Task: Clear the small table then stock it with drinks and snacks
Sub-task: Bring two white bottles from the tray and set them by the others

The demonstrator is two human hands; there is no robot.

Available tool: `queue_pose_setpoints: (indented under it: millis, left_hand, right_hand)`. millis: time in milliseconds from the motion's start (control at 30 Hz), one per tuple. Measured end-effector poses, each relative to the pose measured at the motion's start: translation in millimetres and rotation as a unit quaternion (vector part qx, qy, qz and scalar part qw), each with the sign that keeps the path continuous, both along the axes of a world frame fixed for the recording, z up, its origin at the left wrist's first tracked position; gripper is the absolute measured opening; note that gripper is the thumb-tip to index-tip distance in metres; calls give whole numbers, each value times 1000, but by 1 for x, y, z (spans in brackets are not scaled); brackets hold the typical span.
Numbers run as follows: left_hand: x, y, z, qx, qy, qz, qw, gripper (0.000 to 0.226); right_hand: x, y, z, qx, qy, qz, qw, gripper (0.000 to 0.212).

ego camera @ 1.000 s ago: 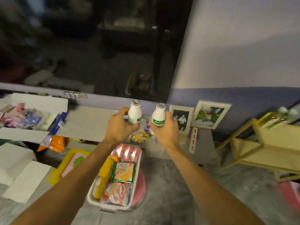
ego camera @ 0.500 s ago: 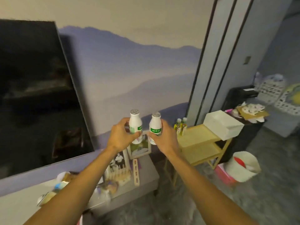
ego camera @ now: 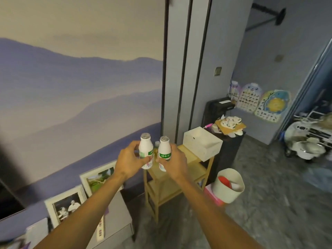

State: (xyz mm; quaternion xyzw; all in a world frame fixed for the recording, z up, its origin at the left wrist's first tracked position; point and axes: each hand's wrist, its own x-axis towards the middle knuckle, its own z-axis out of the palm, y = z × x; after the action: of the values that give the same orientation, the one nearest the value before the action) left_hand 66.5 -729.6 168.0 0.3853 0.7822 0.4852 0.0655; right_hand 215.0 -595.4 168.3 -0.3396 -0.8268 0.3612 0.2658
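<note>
- White plastic bottles with green labels are held one in each hand. The left hand (ego camera: pixel 129 159) curls its fingers round the left bottle (ego camera: pixel 145 150), and the right hand (ego camera: pixel 175 162) grips the right bottle (ego camera: pixel 165 151) in the same way.
- Both bottles are upright, with the long axis vertical and the foil caps on top. They are just beside each other; I cannot tell if they touch.
- The yellow wooden table (ego camera: pixel 195 170) lies below the bottles and a little to the far right, so the right hand is the nearer one.
- A white box (ego camera: pixel 203 142) covers the far right part of its top. The free place seems to be the near left part.
- In my judgement the next move is a short lowering that keeps the bottles vertical and away from the box.
</note>
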Motion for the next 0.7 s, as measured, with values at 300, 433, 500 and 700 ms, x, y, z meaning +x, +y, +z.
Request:
queue_pose_setpoints:
  millis: [300,433,500,700]
  left_hand:
    - [-59,123,-68,-13,-38,17,999,69]
    - [-88,177,-109,-12,-84,45,995,63]
    - [-98,200,-127,-17,-100,56,993,61]
    - [-131,246,-173,-38,-132,113,984,64]
  right_hand:
    - [-68,123,-57,-15,-57,26,998,71]
    - [-105,172,-85,-35,-63,47,996,65]
    - [-121,197,-95,-42,-85,64,993,64]
    - [-174,254,-140,-42,-111,105,987,72]
